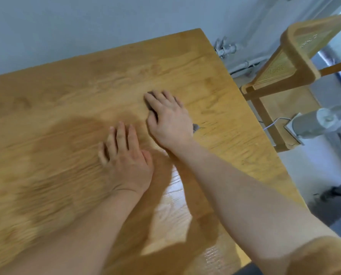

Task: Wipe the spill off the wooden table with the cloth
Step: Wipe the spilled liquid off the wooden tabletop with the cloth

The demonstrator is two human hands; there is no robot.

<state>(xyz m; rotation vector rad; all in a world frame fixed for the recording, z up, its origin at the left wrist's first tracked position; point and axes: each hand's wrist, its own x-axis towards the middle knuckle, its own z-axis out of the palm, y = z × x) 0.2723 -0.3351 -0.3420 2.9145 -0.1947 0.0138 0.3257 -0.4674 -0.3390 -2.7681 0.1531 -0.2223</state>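
My right hand [168, 120] lies palm down near the middle of the wooden table [66, 96], pressing on a small grey cloth [195, 128]. Only scraps of the cloth peek out at the fingertips and by the heel of the hand. My left hand [125, 157] rests flat on the bare wood just below and to the left of it, fingers slightly spread, holding nothing. A wet sheen [175, 203] shows on the tabletop between my forearms. The frame is blurred by motion.
The table's right edge runs diagonally from the far corner toward me. Beyond it stands a wooden chair with a woven back [284, 70], and a grey and white device with a cable [320, 122] sits on the floor. A pale wall is behind the table.
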